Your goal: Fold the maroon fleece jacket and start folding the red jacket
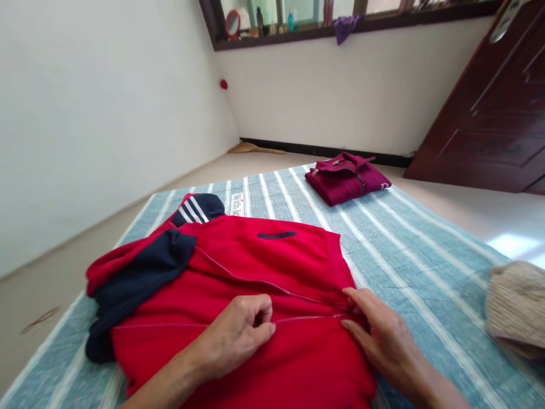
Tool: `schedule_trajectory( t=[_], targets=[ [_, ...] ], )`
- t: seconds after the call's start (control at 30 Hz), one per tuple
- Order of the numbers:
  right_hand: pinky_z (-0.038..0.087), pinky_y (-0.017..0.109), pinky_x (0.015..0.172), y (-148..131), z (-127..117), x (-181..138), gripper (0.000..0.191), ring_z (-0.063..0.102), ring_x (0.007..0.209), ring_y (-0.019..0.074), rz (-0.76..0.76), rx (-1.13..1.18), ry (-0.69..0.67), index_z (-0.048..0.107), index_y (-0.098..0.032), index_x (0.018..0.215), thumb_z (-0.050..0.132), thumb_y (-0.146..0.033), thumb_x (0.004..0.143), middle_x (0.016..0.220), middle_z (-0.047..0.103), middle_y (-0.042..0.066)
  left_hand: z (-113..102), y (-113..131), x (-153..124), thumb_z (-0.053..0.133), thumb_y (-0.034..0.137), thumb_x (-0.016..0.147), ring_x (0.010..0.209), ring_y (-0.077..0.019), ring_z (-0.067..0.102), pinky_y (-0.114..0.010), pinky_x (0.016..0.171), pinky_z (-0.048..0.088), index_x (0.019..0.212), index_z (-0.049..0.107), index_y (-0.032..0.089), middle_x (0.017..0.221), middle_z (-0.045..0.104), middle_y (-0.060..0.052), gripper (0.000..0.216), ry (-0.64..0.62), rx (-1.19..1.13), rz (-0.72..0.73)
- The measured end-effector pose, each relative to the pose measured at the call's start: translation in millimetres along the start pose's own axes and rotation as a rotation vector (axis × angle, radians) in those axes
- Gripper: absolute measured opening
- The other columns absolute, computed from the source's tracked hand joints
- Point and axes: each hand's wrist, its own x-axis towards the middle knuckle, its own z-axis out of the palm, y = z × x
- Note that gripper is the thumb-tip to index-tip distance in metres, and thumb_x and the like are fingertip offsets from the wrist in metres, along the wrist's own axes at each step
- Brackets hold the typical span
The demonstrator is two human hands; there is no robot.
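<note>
A red jacket [264, 267] with navy sleeves and white stripes lies spread on a blue and white striped sheet [409, 250]. My left hand [238, 335] is curled in a pinch on the jacket's zipper line near its middle. My right hand [378, 335] rests at the jacket's right edge, fingers pressed together and gripping the fabric where the zipper ends. The navy sleeve [140, 278] is bunched at the jacket's left side.
A folded maroon garment [344, 179] lies at the far end of the sheet. A beige knitted item [517, 307] sits at the right edge. A dark wooden door [494, 108] stands at the right, a window sill [340, 25] with bottles above, white walls at the left.
</note>
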Motion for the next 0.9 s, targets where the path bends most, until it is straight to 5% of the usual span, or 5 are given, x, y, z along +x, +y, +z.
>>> schedule_trajectory(
  t=[0.2,0.43,0.53,0.67,0.9],
  targets=[
    [0.051,0.03,0.071,1.1,-0.7,-4.7,0.04,0.059,0.083,0.0169,0.207,0.176,-0.02,0.05,-0.023,0.122,0.057,-0.022,0.083,0.098,0.061,0.004,-4.9,0.2,19.9,0.042,0.029,0.083,0.055,-0.0125,0.044,-0.024,0.052,0.033,0.063,0.042,0.02,0.061,0.048,0.002,0.022,0.303,0.179,0.223],
    [0.049,0.026,0.06,3.1,-0.5,-6.1,0.047,0.056,0.066,0.0124,0.373,0.257,0.02,0.049,-0.024,0.123,0.062,-0.022,0.078,0.098,0.06,0.003,14.7,-37.9,33.6,0.042,0.023,0.084,0.053,-0.0119,0.049,-0.023,0.052,0.035,0.068,0.044,0.021,0.061,0.051,0.003,0.017,0.265,0.366,0.29],
    [0.047,0.024,0.054,5.2,-3.8,-6.4,0.042,0.053,0.058,0.0103,0.435,0.229,-0.01,0.053,-0.023,0.117,0.064,-0.024,0.076,0.092,0.059,0.0,13.2,-41.3,30.2,0.047,0.025,0.085,0.058,-0.0119,0.055,-0.021,0.057,0.041,0.087,0.054,0.021,0.069,0.057,0.003,0.008,0.321,0.306,0.304],
    [0.044,0.022,0.049,6.0,-9.4,-5.3,0.03,0.053,0.058,0.0111,0.456,0.152,-0.054,0.058,-0.023,0.105,0.064,-0.025,0.077,0.084,0.059,0.0,10.8,-45.4,33.3,0.051,0.032,0.084,0.06,-0.0123,0.059,-0.02,0.059,0.045,0.12,0.051,0.023,0.073,0.061,0.004,0.037,0.371,0.242,0.281],
    [0.047,0.023,0.057,1.3,-13.8,-0.5,0.012,0.055,0.065,0.0122,0.328,0.086,-0.08,0.062,-0.022,0.091,0.061,-0.021,0.079,0.085,0.06,0.001,15.6,-43.8,40.8,0.051,0.039,0.083,0.058,-0.0154,0.058,-0.025,0.058,0.047,0.083,0.062,0.023,0.068,0.061,0.001,0.019,0.425,0.254,0.25]
  ],
)
